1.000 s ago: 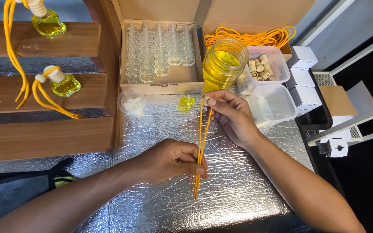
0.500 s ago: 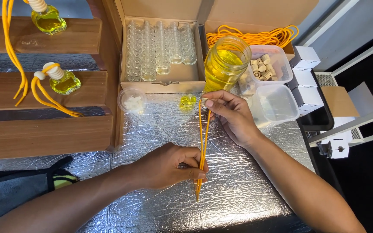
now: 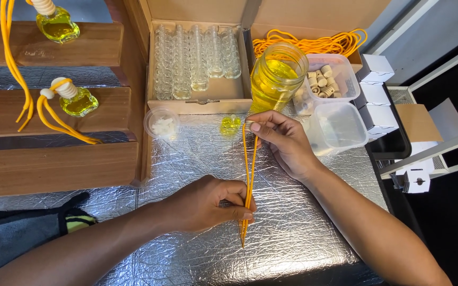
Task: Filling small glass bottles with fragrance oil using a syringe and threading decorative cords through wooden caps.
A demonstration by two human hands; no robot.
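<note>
the doubled orange cord [image 3: 248, 175] runs down the middle of the foil-covered table [image 3: 303, 238], its top loop hidden inside the pinch of the right hand [image 3: 284, 143] at 12 o'clock and its loose ends poking out below the left hand [image 3: 208, 204] at 6 o'clock; between the two grips it hangs nearly straight. the left hand's thumb and forefinger are pressed together on the cord, other fingers curled under and partly out of sight; the right hand grasps the cord's top between thumb and fingertips. behind the right hand, at 12 o'clock, a glass jar [image 3: 278, 77] holds yellow liquid, its base hidden by the knuckles. left of it a cardboard box [image 3: 200, 98] holds rows of empty clear glass bottles. at 1 o'clock a clear tub [image 3: 345, 79] holds wooden caps, and a second clear tub [image 3: 340, 127] below it has contents too faint to make out. a small yellow-filled bottle [image 3: 230, 125] stands just beside the right hand, and a small round cup [image 3: 161, 123] at 11 o'clock holds white bits. a bundle of orange cords [image 3: 314, 43] lies behind the jar, partly cut off by it.
</note>
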